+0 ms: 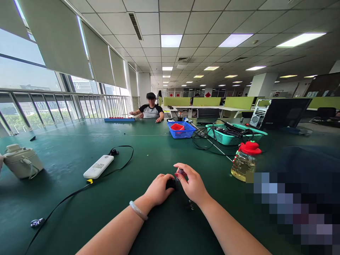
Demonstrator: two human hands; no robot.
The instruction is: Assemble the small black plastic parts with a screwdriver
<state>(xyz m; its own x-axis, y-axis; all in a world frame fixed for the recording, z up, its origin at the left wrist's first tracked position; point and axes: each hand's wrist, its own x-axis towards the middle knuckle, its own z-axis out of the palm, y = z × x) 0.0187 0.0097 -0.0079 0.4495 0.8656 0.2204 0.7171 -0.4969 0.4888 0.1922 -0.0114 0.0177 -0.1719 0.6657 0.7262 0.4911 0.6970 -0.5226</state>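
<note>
Both my hands meet over the dark green table (79, 156), just in front of me. My left hand (158, 189), with a pale bangle on its wrist, is curled around a small black object (170, 183) that rests on the table. My right hand (191, 183) pinches a tiny dark part (180, 173) between thumb and fingertips, right above that black object. What the tiny part is cannot be made out. A few small dark bits (190, 204) lie on the table under my right wrist.
A white power strip (98, 166) with a black cable lies to the left, a white appliance (22, 162) further left. A bottle with a red cap (244, 160) stands right. Blue basket (180, 130) and teal basket (233, 134) sit further back. A person (151, 110) sits opposite.
</note>
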